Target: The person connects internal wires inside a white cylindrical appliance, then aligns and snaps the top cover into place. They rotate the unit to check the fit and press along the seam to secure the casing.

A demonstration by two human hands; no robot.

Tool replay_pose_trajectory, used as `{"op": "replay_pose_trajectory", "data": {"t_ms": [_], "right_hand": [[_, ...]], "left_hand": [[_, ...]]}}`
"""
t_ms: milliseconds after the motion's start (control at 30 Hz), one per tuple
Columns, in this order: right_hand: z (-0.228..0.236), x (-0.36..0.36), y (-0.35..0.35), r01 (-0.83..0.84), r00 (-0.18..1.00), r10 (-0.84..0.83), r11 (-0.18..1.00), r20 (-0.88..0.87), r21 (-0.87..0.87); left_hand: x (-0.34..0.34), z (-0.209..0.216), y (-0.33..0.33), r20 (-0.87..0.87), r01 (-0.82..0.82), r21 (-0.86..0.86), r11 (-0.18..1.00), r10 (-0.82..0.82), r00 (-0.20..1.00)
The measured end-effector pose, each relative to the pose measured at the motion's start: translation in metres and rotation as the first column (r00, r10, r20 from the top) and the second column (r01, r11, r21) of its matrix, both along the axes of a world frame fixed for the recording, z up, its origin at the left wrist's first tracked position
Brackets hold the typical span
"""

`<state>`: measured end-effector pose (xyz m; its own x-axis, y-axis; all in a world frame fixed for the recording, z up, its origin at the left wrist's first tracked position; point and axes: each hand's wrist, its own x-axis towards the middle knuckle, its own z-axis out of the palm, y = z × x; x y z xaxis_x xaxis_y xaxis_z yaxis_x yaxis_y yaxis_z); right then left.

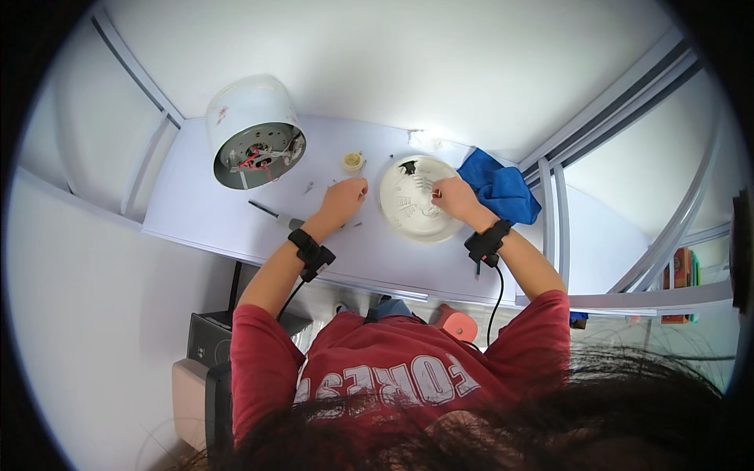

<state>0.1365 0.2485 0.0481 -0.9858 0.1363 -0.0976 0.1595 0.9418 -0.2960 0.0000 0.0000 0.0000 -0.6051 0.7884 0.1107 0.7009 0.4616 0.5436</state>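
Observation:
A round white plastic cover (408, 224) with raised markings, slots and a black patch lies flat on the table in front of me. My right hand (457, 198) is over its right half, fingertips pinched together near its middle; what they hold, if anything, is too small to name. Left of the cover, my left hand (344, 199) is closed, its fingers curled in and their contents hidden. Beyond it stands a small yellow round tub (352, 162). A screwdriver-like tool with a dark shaft (264, 209) reaches out from beside my left wrist.
A white appliance housing (251, 98) lies tipped at the back left, its open underside showing red wires (253, 161). A blue cloth (503, 188) is bunched right of the cover, with white tissue (425, 140) behind. White frame bars (554, 212) bound the right. Small screws are scattered about.

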Motion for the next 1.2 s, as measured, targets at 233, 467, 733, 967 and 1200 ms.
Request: {"op": "replay_pose_trajectory", "data": {"t_ms": [233,467,733,967,1200], "right_hand": [[0.005,-0.016,-0.046,-0.165,0.98,0.156,0.984,-0.12,-0.064],[0.002,-0.02,-0.051,-0.185,0.973,0.177,0.982,-0.147,-0.041],[0.014,-0.038,-0.061,-0.204,0.96,0.192,0.978,-0.205,-0.039],[0.03,-0.065,-0.093,-0.243,0.961,0.219,0.96,-0.171,-0.136],[0.008,-0.089,-0.111,-0.39,0.868,0.295,0.903,-0.4,-0.181]], "left_hand": [[0.01,-0.009,-0.019,-0.029,0.054,-0.064,0.997,-0.056,0.998],[0.013,-0.023,-0.02,-0.088,0.066,-0.088,0.994,-0.073,0.993],[0.012,0.006,-0.033,-0.067,-0.055,0.081,0.995,0.06,0.996],[0.023,0.016,-0.057,-0.174,-0.078,0.167,0.983,0.107,0.979],[0.038,0.003,-0.074,-0.18,-0.169,0.101,0.98,0.185,0.966]]}}
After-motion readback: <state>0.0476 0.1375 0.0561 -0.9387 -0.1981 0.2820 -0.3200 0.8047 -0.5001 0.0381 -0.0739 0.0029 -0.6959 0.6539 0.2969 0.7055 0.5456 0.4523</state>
